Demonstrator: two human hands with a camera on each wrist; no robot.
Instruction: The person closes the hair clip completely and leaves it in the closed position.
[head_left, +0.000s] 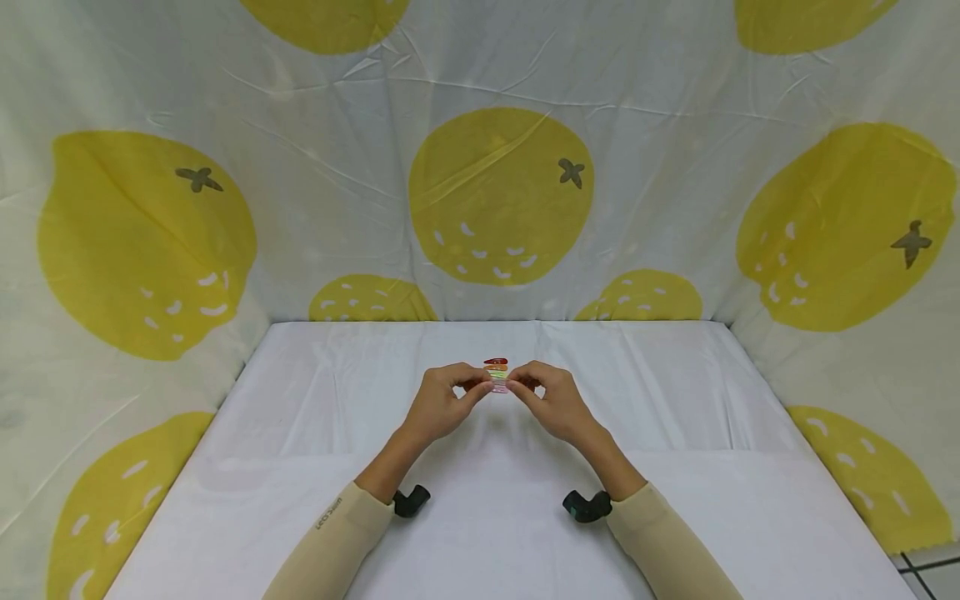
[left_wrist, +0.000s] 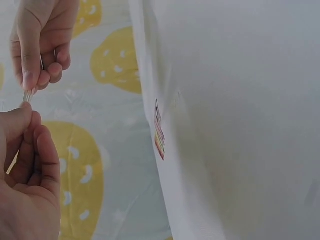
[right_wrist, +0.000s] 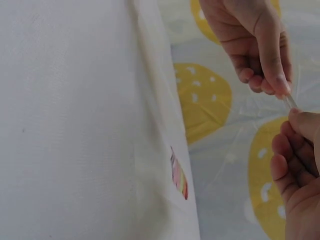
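Out over the far half of the table, my left hand and right hand meet fingertip to fingertip. Between them, thumb and forefinger of each hand pinch one end of a small, pale, see-through slim piece; its exact kind cannot be told. Beyond and below the fingers lies a short row of colourful snap hair clips, from red and orange through yellow-green to pink. Both wrist views show these clips lying on the white cloth near the table's far edge, apart from the hands. In the head view the fingertips partly cover the row.
A white cloth covers the table. Behind and at both sides hangs a pale curtain printed with large yellow lemons. Dark wrist-worn devices sit at both cuffs of the beige sleeves. Floor tiles show at the lower right corner.
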